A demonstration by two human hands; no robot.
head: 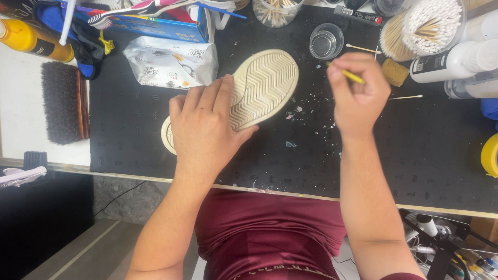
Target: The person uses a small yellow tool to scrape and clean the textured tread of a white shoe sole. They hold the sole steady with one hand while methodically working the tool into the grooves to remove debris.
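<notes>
A black mat (129, 129) covers a white worktable (21, 129) with a pale wooden front edge. Below it lie a grey stone-patterned floor (129, 199) and a dark cabinet (41, 218). Light is even and bright.

My shoe (262, 88) shows a cream sole with a zigzag tread; my stick (348, 75) is yellow, my mat (415, 150) black with pale flecks, my shirt (270, 233) maroon.
</notes>
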